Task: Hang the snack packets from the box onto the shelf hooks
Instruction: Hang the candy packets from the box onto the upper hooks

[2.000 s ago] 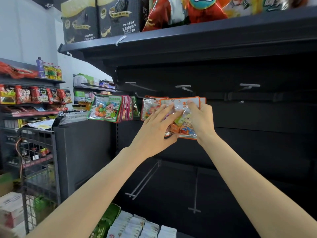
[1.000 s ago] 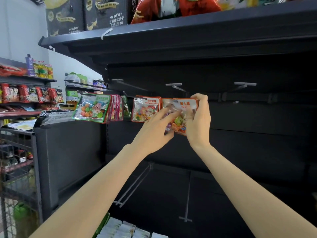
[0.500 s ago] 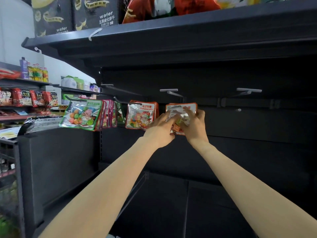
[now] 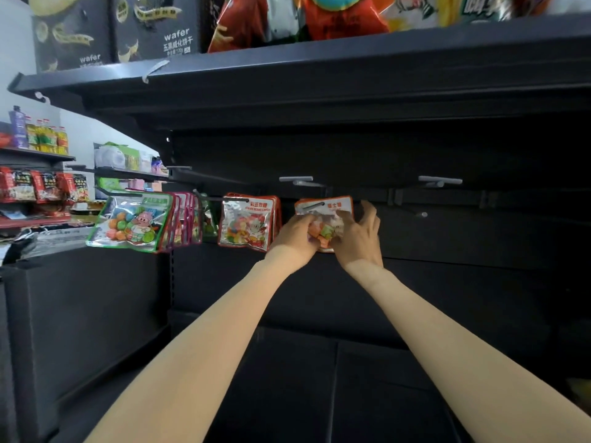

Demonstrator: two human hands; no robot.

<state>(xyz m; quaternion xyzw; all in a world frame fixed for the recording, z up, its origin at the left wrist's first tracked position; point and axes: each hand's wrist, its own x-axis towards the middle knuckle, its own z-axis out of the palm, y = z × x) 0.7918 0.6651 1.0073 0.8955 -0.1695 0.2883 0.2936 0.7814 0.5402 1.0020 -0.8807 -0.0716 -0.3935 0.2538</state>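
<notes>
Both hands are raised to the packet point(image 4: 323, 207), an orange-edged candy pouch that hangs just left of the view's centre, at about 10 o'clock from the middle. The left hand point(image 4: 295, 235) has its fingers curled round the packet's lower left side and grips it. The right hand point(image 4: 359, 236) holds the lower right side with some fingers, while its upper fingers point(image 4: 367, 208) are spread loosely at the packet's right edge; how firm that hold is cannot be told. A dark hook point(image 4: 311, 205) passes through the packet's top strip, near its left corner.

At 9 o'clock from the packet, just beside the left hand, a bunch of orange packets point(image 4: 248, 223) hangs on its own hook. Farther along at 9 o'clock hangs a row of green packets point(image 4: 134, 222) with pink-edged ones behind.

At 1 o'clock from the packet, well apart, a bare peg point(image 4: 439, 180) with a grey tip sticks out from the black back panel point(image 4: 463, 238). Another grey tip point(image 4: 295, 179) shows at 11 o'clock, just above the packet.

At 12 o'clock the top shelf point(image 4: 319, 71) carries wafer boxes point(image 4: 153, 25) and red snack bags point(image 4: 303, 17). At 9 o'clock of the view, far shelves point(image 4: 35, 155) hold bottles and red packs.
</notes>
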